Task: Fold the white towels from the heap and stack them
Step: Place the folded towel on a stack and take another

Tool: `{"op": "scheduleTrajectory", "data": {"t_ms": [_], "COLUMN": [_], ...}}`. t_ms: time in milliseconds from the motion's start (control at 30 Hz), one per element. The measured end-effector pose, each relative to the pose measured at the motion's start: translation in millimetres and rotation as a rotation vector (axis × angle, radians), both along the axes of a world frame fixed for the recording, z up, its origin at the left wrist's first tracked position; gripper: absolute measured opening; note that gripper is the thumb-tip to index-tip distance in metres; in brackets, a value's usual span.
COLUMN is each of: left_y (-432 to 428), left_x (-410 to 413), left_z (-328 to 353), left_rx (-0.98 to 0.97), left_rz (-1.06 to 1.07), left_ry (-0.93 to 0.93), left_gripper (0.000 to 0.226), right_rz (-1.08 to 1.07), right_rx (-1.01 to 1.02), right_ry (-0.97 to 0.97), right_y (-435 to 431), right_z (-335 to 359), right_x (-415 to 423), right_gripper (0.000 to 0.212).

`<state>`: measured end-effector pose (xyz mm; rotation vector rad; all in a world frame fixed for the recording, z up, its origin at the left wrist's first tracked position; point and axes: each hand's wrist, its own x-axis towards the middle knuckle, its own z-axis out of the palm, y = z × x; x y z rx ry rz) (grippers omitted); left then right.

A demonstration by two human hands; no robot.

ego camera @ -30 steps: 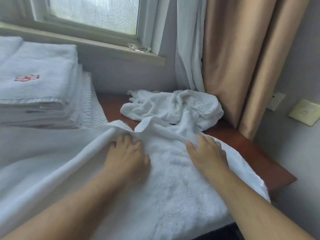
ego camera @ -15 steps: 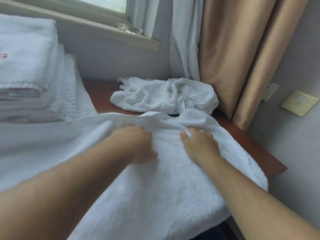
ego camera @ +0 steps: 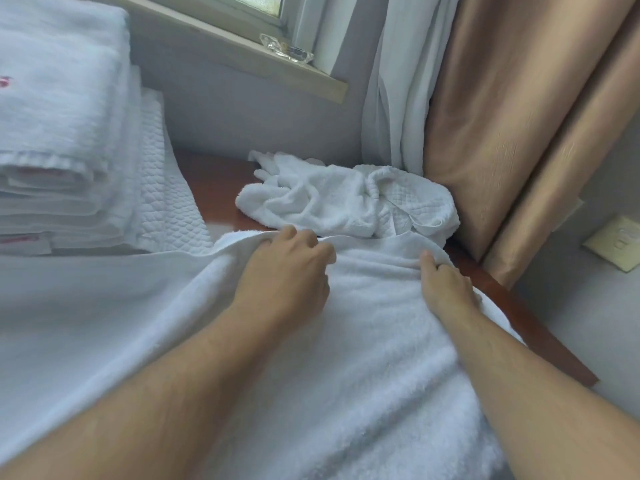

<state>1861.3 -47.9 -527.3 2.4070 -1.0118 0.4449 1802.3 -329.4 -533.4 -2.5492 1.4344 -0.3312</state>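
At the wooden table under the window, what have you got?
— I have one large white towel spread across the near side. The left hand and right hand are both curled over its far edge, gripping it.
— How far along?
— Well along, I judge. A tall folded stack stands at left. Only a small crumpled heap, just beyond the towel, is left to fold.
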Motion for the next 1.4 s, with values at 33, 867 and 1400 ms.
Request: {"op": "scheduleTrajectory", "data": {"t_ms": [33, 867, 1400], "left_y": [0.3, -4.8, -11.2], "left_x": [1.7, -28.9, -56.5], "left_z": [0.7, 35.3, 40.7], "left_rx": [-0.024, -0.048, 0.062], "left_rz": [0.037, 0.239, 0.054], "left_ry": [-0.077, -0.197, -0.313], "left_gripper": [0.032, 0.026, 0.019], "right_rz": [-0.008, -0.23, -0.135], "right_rx": [-0.007, 0.655, 0.672], "right_ry": [-0.02, -1.228, -0.812], "right_y": [-0.2, -8.3, 39.2], "right_z": [-0.2, 37.2, 34.0], "right_x": [1.3, -27.4, -54.7], "right_gripper": [0.081, 0.015, 0.028]}}
